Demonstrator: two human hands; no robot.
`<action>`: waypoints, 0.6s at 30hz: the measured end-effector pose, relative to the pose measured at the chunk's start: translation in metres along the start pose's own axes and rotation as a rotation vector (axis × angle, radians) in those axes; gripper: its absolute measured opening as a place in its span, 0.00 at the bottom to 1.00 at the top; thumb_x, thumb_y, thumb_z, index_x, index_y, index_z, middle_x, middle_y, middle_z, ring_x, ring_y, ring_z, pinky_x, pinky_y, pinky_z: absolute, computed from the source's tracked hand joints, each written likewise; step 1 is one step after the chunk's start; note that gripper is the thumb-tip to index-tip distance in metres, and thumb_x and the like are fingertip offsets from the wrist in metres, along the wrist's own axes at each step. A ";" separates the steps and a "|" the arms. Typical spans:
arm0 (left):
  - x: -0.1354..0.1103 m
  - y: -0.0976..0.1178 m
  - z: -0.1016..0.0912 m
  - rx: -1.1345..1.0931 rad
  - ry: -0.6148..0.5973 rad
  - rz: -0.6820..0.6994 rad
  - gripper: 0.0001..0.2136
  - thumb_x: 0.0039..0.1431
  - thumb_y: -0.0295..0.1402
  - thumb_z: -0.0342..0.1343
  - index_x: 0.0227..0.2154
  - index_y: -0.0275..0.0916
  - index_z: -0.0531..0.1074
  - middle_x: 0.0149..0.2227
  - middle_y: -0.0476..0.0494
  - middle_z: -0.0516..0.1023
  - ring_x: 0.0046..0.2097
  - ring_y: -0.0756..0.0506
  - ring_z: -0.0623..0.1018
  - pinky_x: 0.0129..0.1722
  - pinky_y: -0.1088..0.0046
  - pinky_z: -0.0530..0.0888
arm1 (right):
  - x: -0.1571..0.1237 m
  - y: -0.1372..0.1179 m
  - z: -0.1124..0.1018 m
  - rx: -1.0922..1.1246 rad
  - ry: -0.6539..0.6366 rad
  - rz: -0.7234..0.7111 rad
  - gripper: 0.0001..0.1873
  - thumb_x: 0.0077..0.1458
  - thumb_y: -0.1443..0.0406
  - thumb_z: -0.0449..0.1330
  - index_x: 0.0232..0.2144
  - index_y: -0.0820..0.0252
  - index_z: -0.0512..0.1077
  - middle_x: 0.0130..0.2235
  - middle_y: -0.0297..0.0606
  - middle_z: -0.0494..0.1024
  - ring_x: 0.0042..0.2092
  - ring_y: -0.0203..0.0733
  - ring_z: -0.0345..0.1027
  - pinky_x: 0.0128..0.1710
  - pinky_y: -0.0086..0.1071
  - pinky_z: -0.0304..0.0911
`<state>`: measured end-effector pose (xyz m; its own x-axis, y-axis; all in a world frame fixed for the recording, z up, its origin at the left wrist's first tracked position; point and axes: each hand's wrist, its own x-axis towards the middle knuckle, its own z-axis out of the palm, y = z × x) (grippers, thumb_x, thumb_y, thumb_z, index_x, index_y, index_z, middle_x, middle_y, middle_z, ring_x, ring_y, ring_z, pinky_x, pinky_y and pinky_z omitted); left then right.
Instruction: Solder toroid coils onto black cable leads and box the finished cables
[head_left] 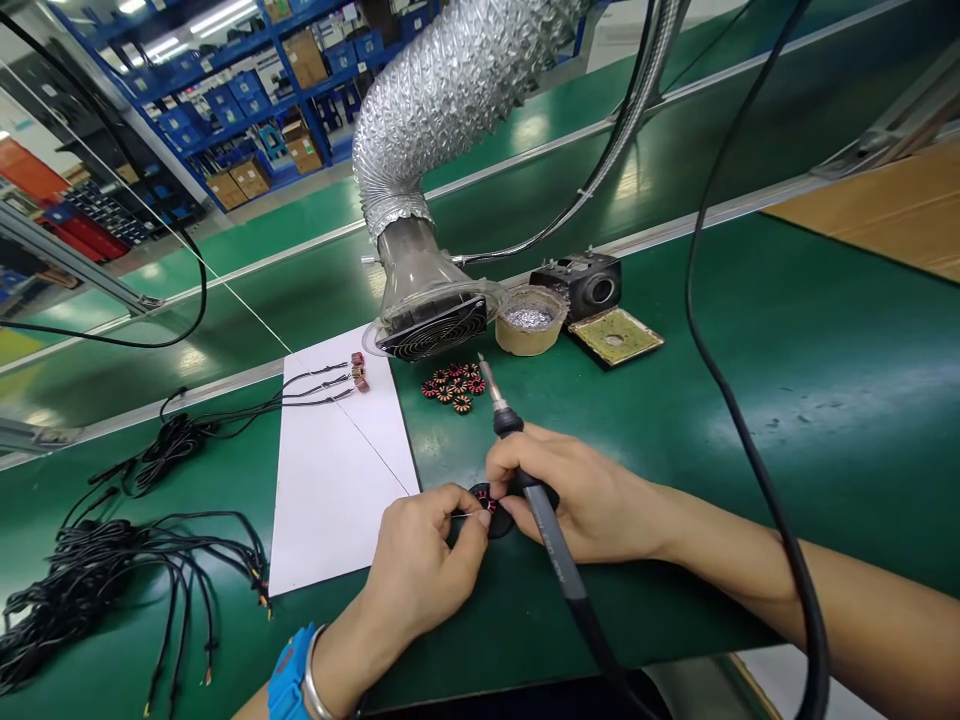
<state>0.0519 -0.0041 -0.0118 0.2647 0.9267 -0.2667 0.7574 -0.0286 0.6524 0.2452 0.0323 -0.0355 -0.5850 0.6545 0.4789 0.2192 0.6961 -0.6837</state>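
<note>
My right hand is wrapped round the black handle of a soldering iron, whose metal tip points up and away toward the fan. Its fingertips also touch a small coil with red windings on a black round holder. My left hand is closed in a pinch on a thin wire at the coil's left side. A blue watch and a metal bangle sit on my left wrist. Both hands rest on the green mat.
Several finished coils lie by a fume extractor fan on a silver hose. A solder pot, an iron stand and a sponge tray stand behind. White sheet with wired coils and black cable bundles lie left.
</note>
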 end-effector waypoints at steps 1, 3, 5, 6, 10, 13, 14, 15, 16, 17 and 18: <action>-0.001 -0.001 -0.001 -0.010 -0.008 0.010 0.11 0.61 0.36 0.51 0.31 0.39 0.77 0.17 0.56 0.57 0.21 0.53 0.56 0.22 0.76 0.52 | 0.000 0.001 0.001 -0.007 0.011 -0.043 0.09 0.54 0.74 0.53 0.37 0.59 0.62 0.32 0.35 0.71 0.34 0.38 0.61 0.34 0.30 0.60; -0.001 -0.002 -0.001 -0.034 -0.021 0.027 0.11 0.61 0.35 0.51 0.32 0.40 0.78 0.19 0.55 0.61 0.22 0.53 0.58 0.23 0.76 0.53 | 0.001 0.002 0.003 -0.037 0.016 -0.118 0.10 0.54 0.75 0.52 0.37 0.58 0.63 0.31 0.34 0.70 0.33 0.38 0.59 0.34 0.31 0.59; -0.002 -0.005 -0.002 -0.059 -0.037 0.019 0.11 0.61 0.36 0.51 0.33 0.39 0.78 0.19 0.54 0.61 0.22 0.52 0.58 0.23 0.76 0.53 | 0.000 0.003 0.004 -0.072 0.002 -0.142 0.11 0.53 0.76 0.52 0.37 0.58 0.64 0.29 0.33 0.69 0.32 0.38 0.57 0.33 0.31 0.57; -0.001 -0.007 -0.002 -0.071 -0.048 0.008 0.11 0.61 0.36 0.52 0.32 0.39 0.78 0.19 0.55 0.60 0.22 0.52 0.57 0.23 0.75 0.53 | 0.000 0.003 0.003 -0.083 -0.016 -0.136 0.11 0.53 0.76 0.52 0.37 0.58 0.64 0.29 0.33 0.69 0.31 0.38 0.56 0.33 0.31 0.56; 0.003 -0.014 -0.008 -0.119 -0.059 -0.036 0.12 0.60 0.41 0.54 0.31 0.38 0.74 0.17 0.58 0.51 0.21 0.53 0.53 0.22 0.75 0.50 | -0.001 0.005 0.000 -0.049 -0.040 -0.093 0.08 0.53 0.74 0.54 0.35 0.58 0.64 0.28 0.32 0.70 0.31 0.37 0.56 0.33 0.31 0.57; 0.011 -0.016 -0.013 -0.169 -0.041 -0.056 0.14 0.61 0.45 0.53 0.32 0.38 0.71 0.18 0.59 0.49 0.21 0.53 0.53 0.22 0.76 0.51 | 0.001 0.007 -0.001 0.006 0.056 -0.004 0.13 0.48 0.76 0.55 0.36 0.58 0.63 0.30 0.33 0.71 0.33 0.38 0.59 0.35 0.30 0.59; 0.013 -0.016 -0.013 -0.185 -0.043 -0.061 0.16 0.61 0.47 0.52 0.32 0.38 0.71 0.18 0.59 0.50 0.21 0.53 0.53 0.21 0.77 0.52 | 0.002 0.008 0.000 0.024 0.079 0.040 0.15 0.46 0.76 0.56 0.37 0.58 0.63 0.31 0.33 0.71 0.34 0.38 0.60 0.35 0.30 0.59; 0.016 -0.015 -0.013 -0.196 -0.048 -0.064 0.17 0.61 0.49 0.51 0.31 0.38 0.70 0.19 0.58 0.51 0.22 0.53 0.54 0.21 0.77 0.52 | 0.002 0.008 0.002 0.041 0.089 0.081 0.16 0.45 0.77 0.56 0.37 0.59 0.63 0.32 0.34 0.71 0.35 0.38 0.61 0.35 0.30 0.60; 0.018 -0.013 -0.013 -0.199 -0.055 -0.064 0.18 0.61 0.50 0.51 0.31 0.39 0.70 0.19 0.58 0.52 0.22 0.53 0.54 0.21 0.76 0.51 | 0.002 0.009 0.003 0.060 0.085 0.108 0.17 0.45 0.77 0.56 0.38 0.59 0.63 0.33 0.35 0.71 0.36 0.38 0.62 0.35 0.29 0.61; 0.020 -0.011 -0.011 -0.193 -0.059 -0.061 0.18 0.61 0.50 0.50 0.30 0.39 0.69 0.19 0.58 0.53 0.22 0.53 0.54 0.21 0.76 0.51 | 0.002 0.010 0.005 0.078 0.075 0.122 0.17 0.46 0.76 0.56 0.38 0.59 0.63 0.34 0.35 0.71 0.36 0.38 0.62 0.35 0.29 0.61; 0.022 -0.009 -0.010 -0.179 -0.060 -0.057 0.18 0.61 0.50 0.51 0.29 0.39 0.68 0.18 0.58 0.54 0.21 0.53 0.54 0.21 0.76 0.50 | 0.001 0.011 0.007 0.092 0.064 0.126 0.16 0.46 0.76 0.56 0.38 0.59 0.63 0.34 0.35 0.71 0.36 0.38 0.63 0.35 0.29 0.61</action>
<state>0.0448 0.0202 -0.0164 0.2634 0.9008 -0.3453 0.6551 0.0957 0.7494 0.2415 0.0388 -0.0458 -0.5062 0.7543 0.4181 0.2137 0.5794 -0.7865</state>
